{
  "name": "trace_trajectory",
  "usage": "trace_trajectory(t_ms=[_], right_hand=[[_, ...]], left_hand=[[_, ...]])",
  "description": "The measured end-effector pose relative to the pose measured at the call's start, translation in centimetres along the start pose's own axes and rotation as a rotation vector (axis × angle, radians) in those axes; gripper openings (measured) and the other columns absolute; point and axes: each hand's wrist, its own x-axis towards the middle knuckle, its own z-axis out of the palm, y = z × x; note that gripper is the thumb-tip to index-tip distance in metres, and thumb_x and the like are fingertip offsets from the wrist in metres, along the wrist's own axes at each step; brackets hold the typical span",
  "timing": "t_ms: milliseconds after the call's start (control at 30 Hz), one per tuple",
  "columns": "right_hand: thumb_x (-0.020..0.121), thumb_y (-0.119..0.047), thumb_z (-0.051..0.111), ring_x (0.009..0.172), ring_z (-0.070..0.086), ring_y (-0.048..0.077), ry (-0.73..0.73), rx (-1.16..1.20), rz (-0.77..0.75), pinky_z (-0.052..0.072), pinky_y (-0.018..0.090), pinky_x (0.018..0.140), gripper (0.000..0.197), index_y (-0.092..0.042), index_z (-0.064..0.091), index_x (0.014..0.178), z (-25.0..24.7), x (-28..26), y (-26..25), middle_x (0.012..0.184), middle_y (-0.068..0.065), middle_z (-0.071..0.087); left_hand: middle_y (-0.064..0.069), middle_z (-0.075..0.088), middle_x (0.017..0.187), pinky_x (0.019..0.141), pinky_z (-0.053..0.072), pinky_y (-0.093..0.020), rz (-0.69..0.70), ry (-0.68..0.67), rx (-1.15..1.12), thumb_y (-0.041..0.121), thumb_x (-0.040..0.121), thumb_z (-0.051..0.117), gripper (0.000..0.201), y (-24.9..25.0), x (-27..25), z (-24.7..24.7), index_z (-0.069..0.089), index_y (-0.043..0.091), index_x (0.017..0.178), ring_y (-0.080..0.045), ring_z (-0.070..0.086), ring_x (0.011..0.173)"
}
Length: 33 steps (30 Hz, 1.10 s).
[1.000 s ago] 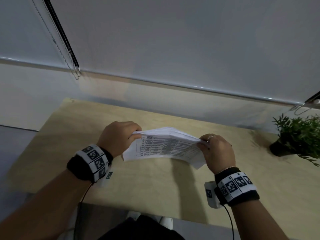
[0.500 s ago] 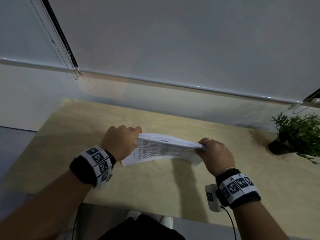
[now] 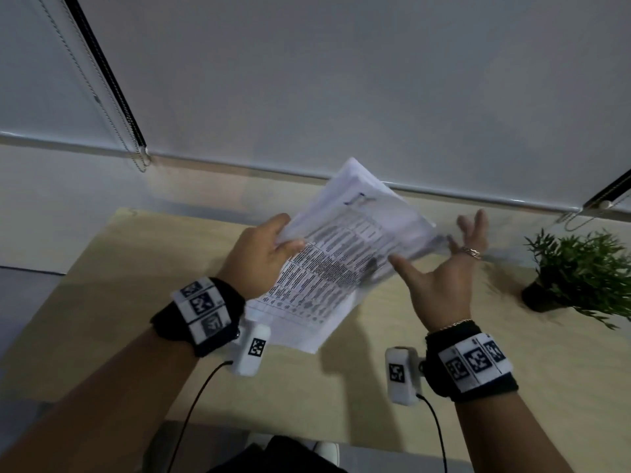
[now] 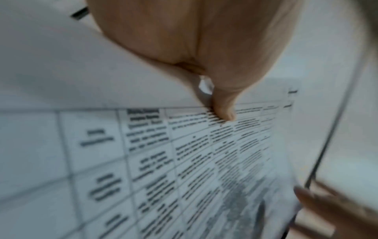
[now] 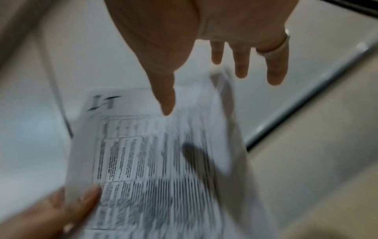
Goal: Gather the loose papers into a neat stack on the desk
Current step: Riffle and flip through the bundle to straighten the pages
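Observation:
A sheaf of white papers (image 3: 345, 257) printed with dark tables is held up in the air above the light wooden desk (image 3: 136, 302), tilted with its far end up and to the right. My left hand (image 3: 269, 254) grips its left edge, thumb on the printed top sheet. The left wrist view shows that thumb (image 4: 223, 111) pressed on the papers (image 4: 163, 161). My right hand (image 3: 444, 268) hovers open beside the right edge, fingers spread, holding nothing. In the right wrist view the spread fingers (image 5: 241, 64) hang over the blurred papers (image 5: 153, 153).
A small potted green plant (image 3: 580, 271) stands on the desk at the right. A wall with a lowered blind and its bead chain (image 3: 136, 155) runs behind the desk. The desk's near edge lies below my wrists.
The right hand has let go of the papers and opened. The left hand has lifted and swung the sheaf from flat and low to tilted up above the desk.

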Motion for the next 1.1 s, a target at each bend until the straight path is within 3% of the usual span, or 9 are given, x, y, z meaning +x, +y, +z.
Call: trace_trajectory(t_ms=[133,233,300,400,500,733,900,1033,1100], right_hand=[[0.075,0.005,0.078,0.094,0.071,0.025,-0.182,0.488,0.235,0.058,0.050,0.084,0.036,-0.012,0.071,0.105,1.6,-0.2,-1.0,0.102,0.008,0.075],[0.074,0.009,0.077,0.072,0.070,0.003,-0.106,0.447,0.131,0.057,0.025,0.067,0.044,-0.035,0.079,0.077,1.8,-0.3,-1.6,0.077,-0.014,0.076],[0.073,0.010,0.078,0.074,0.069,0.000,-0.080,0.414,0.078,0.057,0.024,0.065,0.050,-0.040,0.078,0.080,2.0,-0.9,-0.9,0.079,-0.016,0.076],[0.071,0.003,0.082,0.081,0.070,0.009,-0.103,0.297,0.192,0.060,0.037,0.071,0.037,-0.014,0.074,0.102,3.1,-2.4,1.0,0.094,0.003,0.076],[0.070,0.005,0.082,0.081,0.070,0.003,-0.112,0.337,0.241,0.056,0.021,0.070,0.048,0.005,0.062,0.114,3.7,-3.2,1.3,0.103,0.014,0.072],[0.078,-0.021,0.080,0.095,0.066,0.016,0.027,0.402,0.066,0.053,0.026,0.085,0.040,-0.013,0.062,0.113,3.7,-1.9,-1.7,0.103,0.007,0.067],[0.084,-0.020,0.066,0.076,0.065,0.007,0.097,0.428,0.057,0.050,0.022,0.072,0.004,-0.020,0.070,0.085,3.9,-1.1,-2.3,0.076,-0.011,0.071],[0.085,-0.013,0.068,0.083,0.067,0.012,0.099,0.515,0.064,0.052,0.021,0.077,0.026,-0.009,0.065,0.110,3.6,-1.0,-1.8,0.090,0.004,0.072],[0.077,-0.005,0.079,0.091,0.069,0.020,0.011,0.562,0.114,0.056,0.027,0.081,0.057,-0.008,0.053,0.128,3.6,-1.4,-0.9,0.104,0.016,0.068]], left_hand=[[0.007,0.074,0.112,0.091,0.054,-0.025,-0.128,0.056,-0.502,0.019,0.093,0.064,0.028,-1.0,-0.3,1.1,0.062,0.017,0.120,-0.012,0.069,0.109],[0.005,0.071,0.118,0.096,0.051,-0.025,-0.119,0.173,-0.467,0.019,0.097,0.059,0.031,-1.5,-1.3,2.4,0.057,0.010,0.127,-0.010,0.067,0.112],[0.009,0.069,0.118,0.095,0.050,-0.023,-0.165,0.196,-0.422,0.028,0.095,0.057,0.038,-2.3,-2.6,3.3,0.055,0.012,0.129,-0.002,0.066,0.111],[0.011,0.066,0.123,0.098,0.049,-0.028,-0.242,0.112,-0.408,0.037,0.093,0.056,0.046,-3.7,-4.3,4.5,0.048,0.015,0.133,0.000,0.062,0.114],[0.001,0.064,0.124,0.098,0.050,-0.034,-0.259,0.162,-0.473,0.045,0.084,0.062,0.061,-3.8,-4.6,4.7,0.041,0.012,0.131,-0.006,0.063,0.113],[-0.010,0.054,0.122,0.098,0.046,-0.040,-0.100,0.341,-0.677,0.043,0.089,0.057,0.042,0.2,-2.3,3.1,0.039,0.034,0.126,-0.023,0.058,0.109],[0.007,0.065,0.099,0.084,0.050,-0.028,-0.067,0.560,-0.441,0.020,0.101,0.047,0.017,2.4,-0.9,2.5,0.059,0.017,0.113,-0.010,0.062,0.089],[-0.007,0.069,0.106,0.088,0.052,-0.040,-0.032,0.534,-0.518,0.019,0.102,0.044,0.025,2.3,-0.5,2.2,0.055,0.010,0.122,-0.022,0.065,0.094],[-0.005,0.064,0.114,0.086,0.052,-0.027,-0.058,0.422,-0.611,0.030,0.096,0.054,0.048,1.4,-0.6,2.2,0.040,0.010,0.138,-0.014,0.065,0.095]])
